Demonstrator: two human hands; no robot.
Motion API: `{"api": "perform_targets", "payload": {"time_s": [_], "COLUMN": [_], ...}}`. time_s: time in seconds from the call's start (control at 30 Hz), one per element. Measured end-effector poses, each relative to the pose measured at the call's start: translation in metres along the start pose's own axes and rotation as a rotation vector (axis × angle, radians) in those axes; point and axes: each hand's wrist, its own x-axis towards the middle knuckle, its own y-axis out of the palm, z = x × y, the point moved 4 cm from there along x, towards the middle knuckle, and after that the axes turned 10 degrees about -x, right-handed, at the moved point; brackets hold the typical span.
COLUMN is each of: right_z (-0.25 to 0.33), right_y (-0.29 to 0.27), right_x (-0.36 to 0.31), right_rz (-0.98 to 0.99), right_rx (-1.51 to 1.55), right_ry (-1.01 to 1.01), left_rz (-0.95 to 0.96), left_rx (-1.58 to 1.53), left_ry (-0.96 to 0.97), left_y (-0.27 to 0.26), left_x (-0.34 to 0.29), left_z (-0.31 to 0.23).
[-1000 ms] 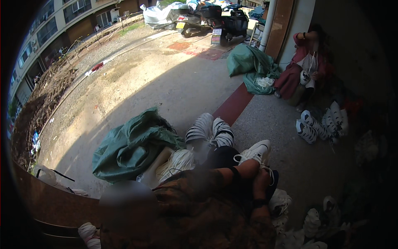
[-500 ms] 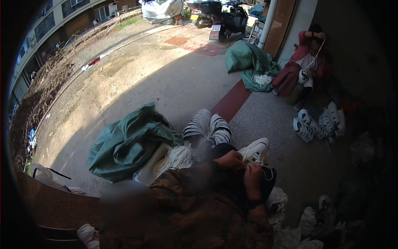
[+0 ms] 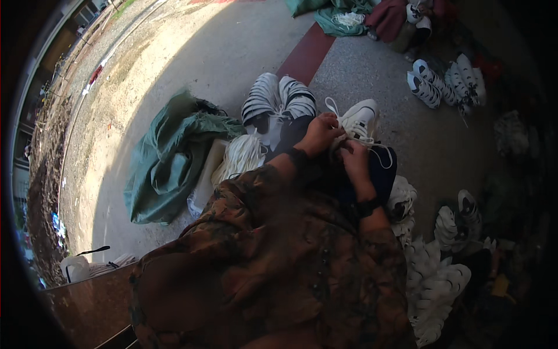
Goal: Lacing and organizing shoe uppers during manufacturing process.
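Note:
A white shoe (image 3: 361,116) with dark trim lies on my dark-trousered lap, toe pointing away from me. White shoelace (image 3: 383,152) runs through its eyelets, with a loop trailing off the right side and another standing up beside the tongue. My left hand (image 3: 320,135) is closed at the shoe's left edge, fingertips pinching the lace. Just right of it and nearer to me, my right hand (image 3: 354,161) is bent in a pinch at the shoe's opening, also on the lace. The exact finger contact is small and partly hidden.
Left of my lap lie a bundle of white laces (image 3: 241,156) and a green sack (image 3: 160,166). Stacked striped shoe uppers (image 3: 279,104) stand ahead. More white shoes (image 3: 433,279) are piled at my right, others (image 3: 444,82) farther off. A seated person (image 3: 401,20) is at the far right.
The view has tipped downward, so the scene sits higher. My hands remain at the shoe, the left now at its left side, and a lace loop rises above that hand.

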Motion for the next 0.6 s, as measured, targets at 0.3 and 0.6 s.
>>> {"api": "perform_targets", "payload": {"time_s": [0.3,0.6], "right_z": [0.004,-0.006], "right_y": [0.004,0.008], "right_x": [-0.002,-0.001], "right_rz": [0.1,0.01], "right_rx": [0.191,0.185], "right_ry": [0.174,0.113], "left_rz": [0.019,-0.026], "left_rx": [-0.398,-0.017], "left_ry": [-0.515,-0.346], "left_y": [0.006,0.006], "left_x": [-0.006,-0.001], "left_z": [0.005,0.014]}}
